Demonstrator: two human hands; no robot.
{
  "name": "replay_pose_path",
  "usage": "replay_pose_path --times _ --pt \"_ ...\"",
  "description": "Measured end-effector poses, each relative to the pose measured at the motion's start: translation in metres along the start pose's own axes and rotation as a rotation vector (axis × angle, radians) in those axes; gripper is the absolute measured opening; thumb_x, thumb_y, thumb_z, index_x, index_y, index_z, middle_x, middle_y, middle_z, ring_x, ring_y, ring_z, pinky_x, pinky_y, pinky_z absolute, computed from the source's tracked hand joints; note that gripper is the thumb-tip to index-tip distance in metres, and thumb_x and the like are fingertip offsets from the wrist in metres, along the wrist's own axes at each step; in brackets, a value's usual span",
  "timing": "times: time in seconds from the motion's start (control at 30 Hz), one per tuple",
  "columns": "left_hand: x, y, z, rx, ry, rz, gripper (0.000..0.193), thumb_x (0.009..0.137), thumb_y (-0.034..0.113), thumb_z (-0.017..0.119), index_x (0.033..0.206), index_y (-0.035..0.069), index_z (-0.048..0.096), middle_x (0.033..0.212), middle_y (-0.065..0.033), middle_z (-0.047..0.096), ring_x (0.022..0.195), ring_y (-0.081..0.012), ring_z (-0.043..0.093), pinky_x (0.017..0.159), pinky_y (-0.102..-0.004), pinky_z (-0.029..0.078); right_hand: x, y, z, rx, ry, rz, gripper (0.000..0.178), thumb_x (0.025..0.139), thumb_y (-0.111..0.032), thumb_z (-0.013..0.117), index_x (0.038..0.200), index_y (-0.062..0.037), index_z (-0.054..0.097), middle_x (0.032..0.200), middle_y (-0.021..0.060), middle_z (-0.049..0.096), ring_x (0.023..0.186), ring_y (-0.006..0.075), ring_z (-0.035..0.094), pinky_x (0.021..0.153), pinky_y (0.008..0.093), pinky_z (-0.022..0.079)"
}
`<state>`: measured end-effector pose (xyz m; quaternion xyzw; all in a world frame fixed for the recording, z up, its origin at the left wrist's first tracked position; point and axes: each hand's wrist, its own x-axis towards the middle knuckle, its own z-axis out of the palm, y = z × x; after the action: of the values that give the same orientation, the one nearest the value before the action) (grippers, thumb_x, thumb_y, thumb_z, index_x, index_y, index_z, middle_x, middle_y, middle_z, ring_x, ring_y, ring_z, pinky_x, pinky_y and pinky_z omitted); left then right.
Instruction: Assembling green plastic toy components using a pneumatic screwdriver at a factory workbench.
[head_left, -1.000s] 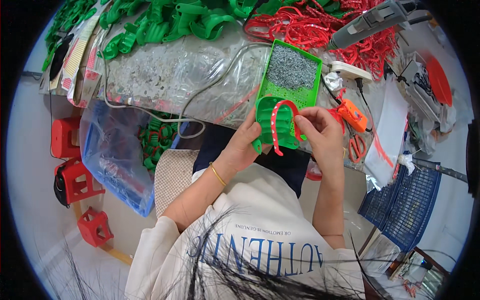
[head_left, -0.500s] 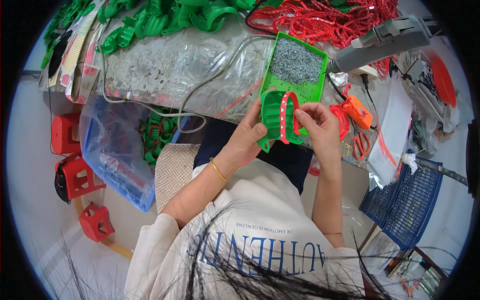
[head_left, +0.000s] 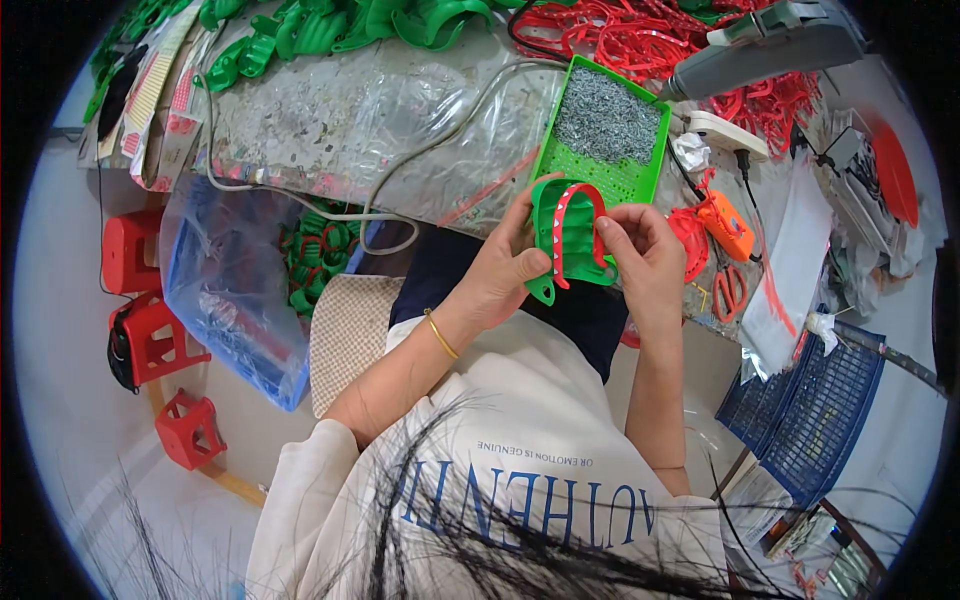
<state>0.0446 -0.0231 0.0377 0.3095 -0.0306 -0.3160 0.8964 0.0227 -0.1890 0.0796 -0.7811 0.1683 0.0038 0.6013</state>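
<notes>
In front of my body, my left hand [head_left: 505, 272] grips the left side of a curved green plastic piece [head_left: 586, 222] with a ribbed inside. A red strip [head_left: 561, 228] with white triangles arches across the green piece. My right hand [head_left: 648, 252] pinches the strip's right end against the piece's right edge, thumb and fingertips together. Just beyond the hands lies a green tray [head_left: 657, 165], its far part filled with small silvery metal pieces [head_left: 608, 115].
Green plastic parts [head_left: 340, 25] and tangled red strips [head_left: 600, 38] cover the table's far side. At right are a grey arm-like device [head_left: 765, 70], a power strip [head_left: 728, 133], an orange box [head_left: 726, 226] and scissors [head_left: 731, 292]. A lined blue bin [head_left: 285, 385] stands lower left, near red stools [head_left: 190, 428].
The green piece and red strip have turned slightly, and both hands still hold them. The whole view has shifted a little.
</notes>
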Motion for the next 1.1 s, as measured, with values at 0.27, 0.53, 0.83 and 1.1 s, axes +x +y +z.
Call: replay_pose_path --times 0.27,0.53,0.83,1.1 --pt "-0.003 0.001 -0.003 -0.008 -0.004 0.011 0.102 0.065 0.037 0.084 0.144 0.012 0.024 0.134 -0.0036 0.042 0.123 -0.0162 0.042 0.1 -0.0305 0.039 0.0 0.003 0.006 -0.057 0.003 0.007 0.011 0.088 -0.007 0.063 0.095 0.0006 0.059 0.083 0.0009 0.062 0.073 0.0048 0.056 0.065 0.0185 0.045" --pt "0.0 0.0 -0.007 0.036 0.002 -0.002 0.089 0.073 0.02 0.077 0.145 0.013 0.024 0.133 -0.0034 0.042 0.116 -0.0133 0.046 0.091 -0.0276 0.045 0.003 0.004 0.007 0.007 -0.015 0.014 0.01 0.088 -0.007 0.062 0.094 -0.0001 0.059 0.083 0.0007 0.061 0.074 0.0046 0.055 0.065 0.0188 0.044" --pt "-0.011 0.008 -0.008 -0.253 -0.067 -0.132 0.078 0.08 0.029 0.063 0.146 0.014 0.024 0.13 -0.0093 0.048 0.116 -0.0214 0.051 0.098 -0.0392 0.043 -0.003 -0.001 -0.002 0.216 -0.12 -0.002 0.016 0.085 -0.004 0.064 0.097 -0.0025 0.054 0.084 0.0012 0.057 0.073 0.0067 0.055 0.066 0.02 0.045" --pt "-0.015 -0.005 -0.011 -0.525 -0.068 -0.266 0.083 0.071 0.039 0.069 0.143 0.022 0.029 0.123 -0.0152 0.052 0.106 -0.0368 0.056 0.092 -0.0497 0.046 0.031 -0.024 -0.052 0.036 0.407 -0.641 0.034 0.09 -0.017 0.059 0.119 -0.001 0.049 0.11 0.0079 0.056 0.103 0.018 0.056 0.088 0.0318 0.047"
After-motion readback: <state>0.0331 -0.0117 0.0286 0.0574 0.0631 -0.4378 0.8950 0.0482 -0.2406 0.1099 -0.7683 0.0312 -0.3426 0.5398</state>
